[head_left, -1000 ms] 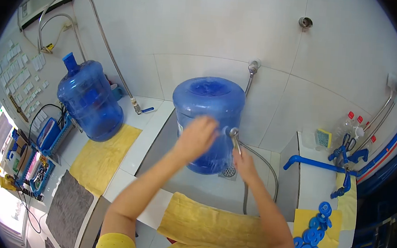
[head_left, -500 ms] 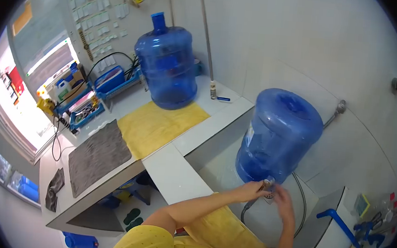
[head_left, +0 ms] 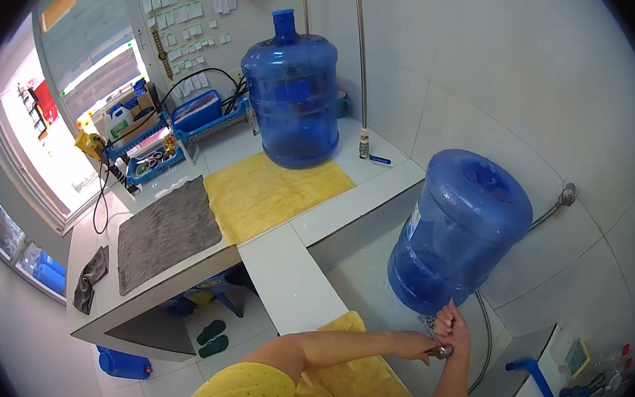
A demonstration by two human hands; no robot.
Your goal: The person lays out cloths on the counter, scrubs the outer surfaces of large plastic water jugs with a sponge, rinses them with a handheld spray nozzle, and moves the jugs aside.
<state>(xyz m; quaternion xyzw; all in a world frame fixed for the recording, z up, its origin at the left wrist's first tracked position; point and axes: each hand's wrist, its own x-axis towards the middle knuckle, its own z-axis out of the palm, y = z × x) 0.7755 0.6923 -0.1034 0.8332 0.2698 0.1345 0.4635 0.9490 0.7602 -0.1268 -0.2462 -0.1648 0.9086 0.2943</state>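
My left hand [head_left: 414, 346] reaches across the sink, wrapped around a metal spray nozzle [head_left: 440, 351]. The nozzle's head is against or just beside my right wrist. Raised just past it, my right hand [head_left: 453, 327] has loosely bent, parted fingers and nothing visible in them. Directly beyond that hand, a large blue water jug [head_left: 464, 225] stands tilted upside down in the sink, wet on its surface. Its lower end is partly hidden behind my right hand. A grey hose [head_left: 482, 338] runs down the sink's right side.
A second blue jug [head_left: 292, 96] stands upright on the counter by a yellow cloth [head_left: 273, 195]. A grey mat [head_left: 169, 235] lies to its left, with blue baskets [head_left: 197, 114] behind. Another yellow cloth [head_left: 363, 381] covers the sink's near edge. Blue-handled tools [head_left: 541, 388] sit at right.
My hands were together below the jug, around the nozzle. Now the left holds the nozzle at my right wrist, and the right hand is raised. The view has shifted slightly.
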